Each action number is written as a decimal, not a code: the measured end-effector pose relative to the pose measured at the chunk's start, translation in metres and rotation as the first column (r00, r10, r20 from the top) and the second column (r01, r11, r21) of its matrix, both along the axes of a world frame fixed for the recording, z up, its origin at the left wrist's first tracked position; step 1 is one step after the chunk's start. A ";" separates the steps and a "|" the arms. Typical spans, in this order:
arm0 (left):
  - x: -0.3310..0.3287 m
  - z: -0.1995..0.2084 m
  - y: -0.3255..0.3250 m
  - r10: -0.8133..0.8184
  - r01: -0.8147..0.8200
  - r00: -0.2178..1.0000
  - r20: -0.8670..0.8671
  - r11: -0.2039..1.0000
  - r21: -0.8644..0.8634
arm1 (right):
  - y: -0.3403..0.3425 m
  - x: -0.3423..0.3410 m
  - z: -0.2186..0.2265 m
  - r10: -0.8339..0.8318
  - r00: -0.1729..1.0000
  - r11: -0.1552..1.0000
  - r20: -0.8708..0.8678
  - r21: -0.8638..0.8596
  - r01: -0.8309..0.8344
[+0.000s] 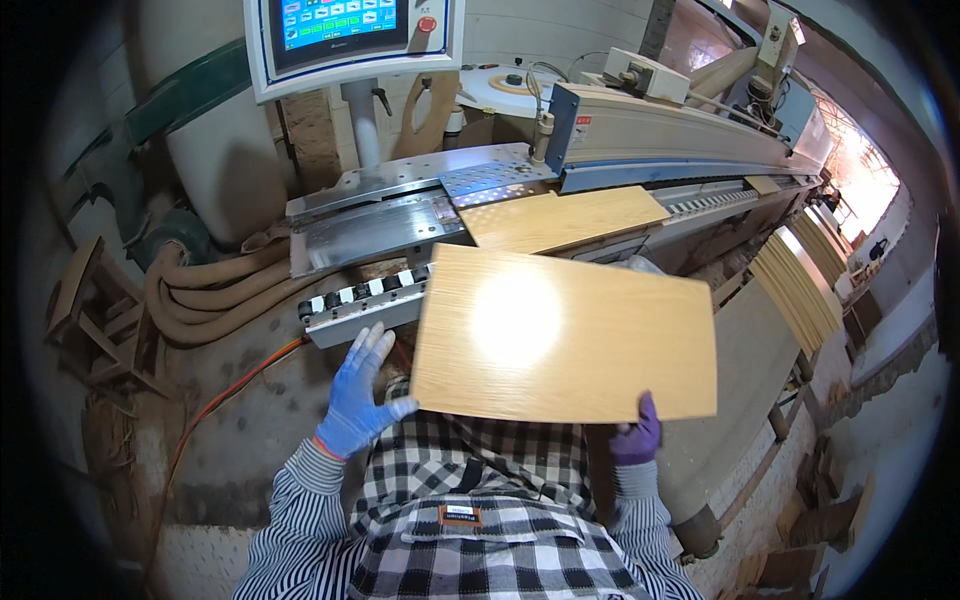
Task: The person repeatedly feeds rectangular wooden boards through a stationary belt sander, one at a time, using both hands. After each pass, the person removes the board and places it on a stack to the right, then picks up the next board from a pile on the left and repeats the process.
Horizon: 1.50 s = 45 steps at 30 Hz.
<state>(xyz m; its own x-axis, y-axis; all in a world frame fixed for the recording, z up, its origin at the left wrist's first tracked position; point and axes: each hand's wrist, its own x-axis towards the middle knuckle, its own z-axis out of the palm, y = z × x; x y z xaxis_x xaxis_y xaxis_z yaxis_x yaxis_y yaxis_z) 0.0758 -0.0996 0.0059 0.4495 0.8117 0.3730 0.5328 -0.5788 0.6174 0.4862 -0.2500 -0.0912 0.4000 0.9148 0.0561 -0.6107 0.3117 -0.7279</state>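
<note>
A rectangular wood-grain panel is held up in front of my body, a bright glare on its face. My right hand, in a purple glove, grips its near edge toward the right corner, thumb on top and the other fingers hidden underneath. Beside the panel's left edge is my left hand in a blue glove, fingers spread. Its thumb tip reaches the near left corner; whether it touches cannot be made out. Past the held panel, a second wood-grain panel lies on the machine's bed.
A long machine with a beige and blue beam runs to the far right. A roller rail juts out near my left hand. A control screen stands above, hoses curve at left, and stacked panels sit at right.
</note>
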 end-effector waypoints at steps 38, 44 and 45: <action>-0.107 -0.020 0.129 0.422 -0.364 0.832 -0.361 0.905 0.219 | -0.025 0.052 -0.299 0.307 0.861 0.447 0.406 -0.860 0.246; -0.108 -0.021 0.134 0.366 -0.323 0.869 -0.333 0.929 0.179 | 0.047 0.058 -0.346 0.383 0.270 0.712 0.883 -0.469 0.523; -0.108 -0.022 0.132 0.373 -0.331 0.863 -0.340 0.927 0.178 | 0.056 0.061 -0.339 0.418 0.285 0.700 0.862 -0.506 0.503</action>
